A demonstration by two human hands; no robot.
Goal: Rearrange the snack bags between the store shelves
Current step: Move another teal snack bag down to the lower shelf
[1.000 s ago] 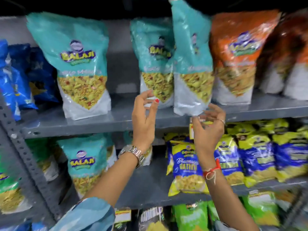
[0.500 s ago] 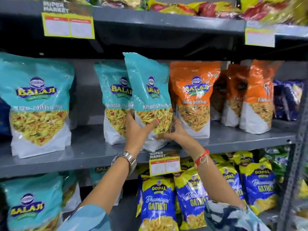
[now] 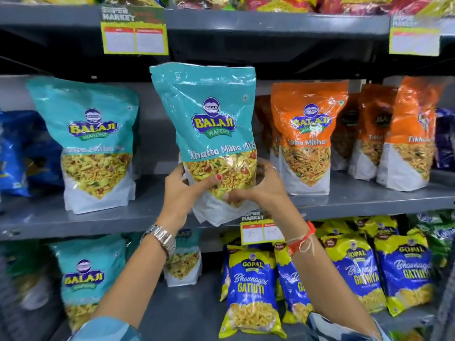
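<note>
A teal Balaji Khatta Mitha snack bag is held upright in front of the middle shelf, its base just past the shelf's front edge. My left hand grips its lower left side, thumb across the front. My right hand grips its lower right side. Another teal Balaji bag stands on the same shelf to the left. Orange Balaji bags stand to the right.
The lower shelf holds more teal Balaji bags on the left and blue-yellow Gopal Gathiya bags on the right. Blue bags sit far left. Price tags hang from the top shelf edge, one tag below my hands.
My hands rose from below the shelf and took hold of the front teal bag. It has been pulled forward off the shelf towards me, and the second teal bag behind it is now hidden.
</note>
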